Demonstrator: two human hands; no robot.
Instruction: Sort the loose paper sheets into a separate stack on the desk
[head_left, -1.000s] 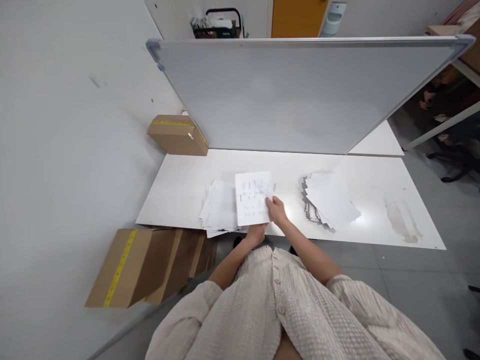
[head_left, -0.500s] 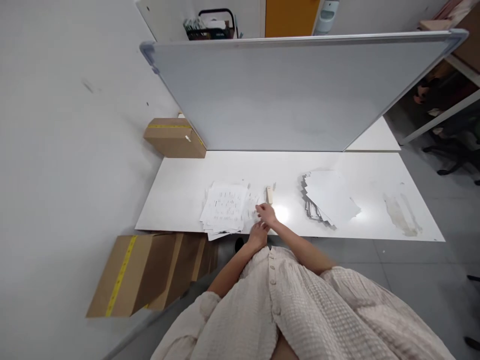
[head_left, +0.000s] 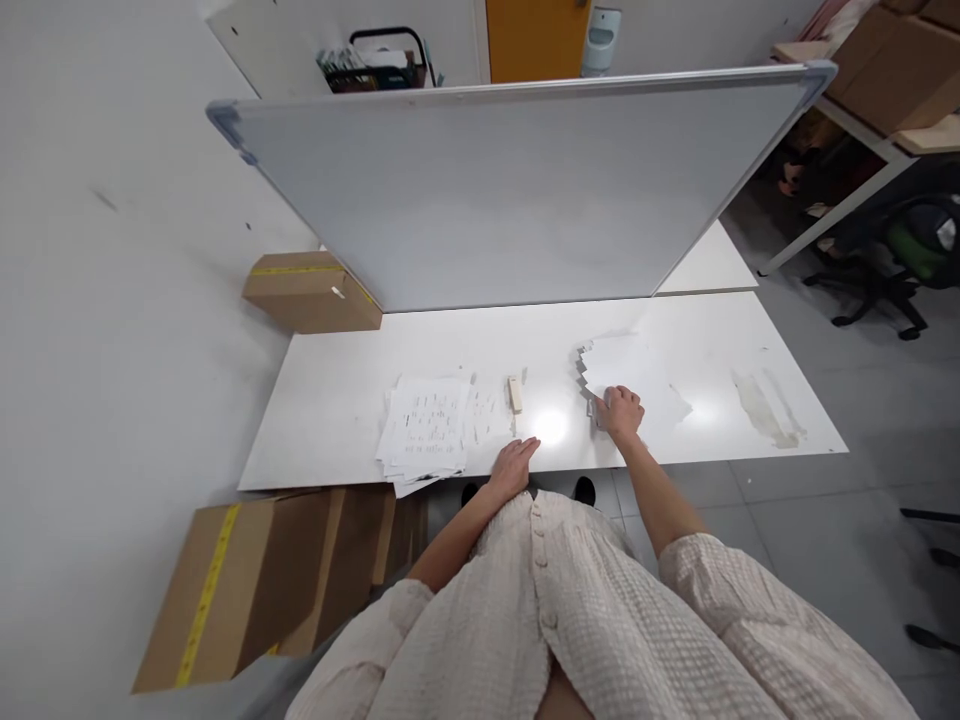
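My right hand (head_left: pixel 622 410) lies on the fanned stack of paper (head_left: pixel 626 362), its fingers curled at the near left side and pinching a sheet there. The sheets on top look blank. At the table's front edge rests my left hand (head_left: pixel 511 467), fingers stretched out flat with nothing in them. A small pale block (head_left: pixel 514 394), too small to name, is on the table just beyond it. To the left sits a pile of printed sheets (head_left: pixel 429 425), some overhanging the front edge. Faint marks show on the surface between the pile and the block.
A whiteboard (head_left: pixel 480 200) stands upright along the back of the white table (head_left: pixel 322 400). One cardboard box (head_left: pixel 315 300) is at the back left corner; more boxes (head_left: pixel 217 590) stand below the left end. A brownish smear (head_left: pixel 765 408) marks the right end. An office chair (head_left: pixel 877 280) is beyond.
My right hand has moved away from my left hand, over to the paper stack on the right. My left hand now lies flat on the table edge. The view has shifted to the right.
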